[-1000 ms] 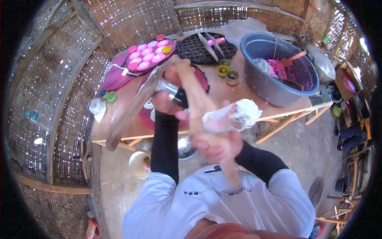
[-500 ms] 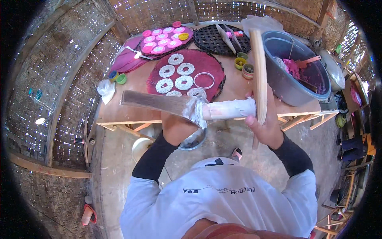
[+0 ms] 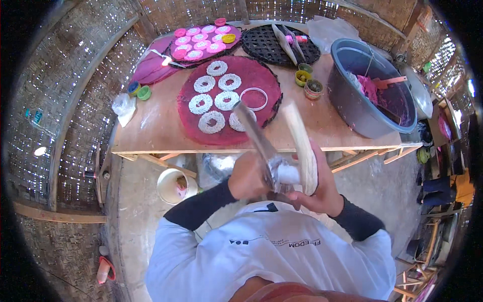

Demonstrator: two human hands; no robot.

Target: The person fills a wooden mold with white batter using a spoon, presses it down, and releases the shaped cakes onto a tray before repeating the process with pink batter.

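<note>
Cylinder, white-surfaced and short in view, lying between two wooden bars close before the wearer's torso, at the front edge of the table. We see the left hand closed around the dark bar, whose outline is blurred; the fingers on its far side are partly hidden. We find the right hand wrapped about the pale bar, the thumb near its lower end and the fingers behind it. Both bars slant up toward the table, and the dark one overlaps, in this view, the edge of a round red tray.

On that tray we count seven white rings, set apart from one another, with a thin pale hoop to their right. Behind it stand a second tray bearing pink-and-white rounds and a black woven tray. To the right we note small tubs and a large grey basin holding pink matter and a pink spatula. A pale bucket stands on the floor, left of the hands.
</note>
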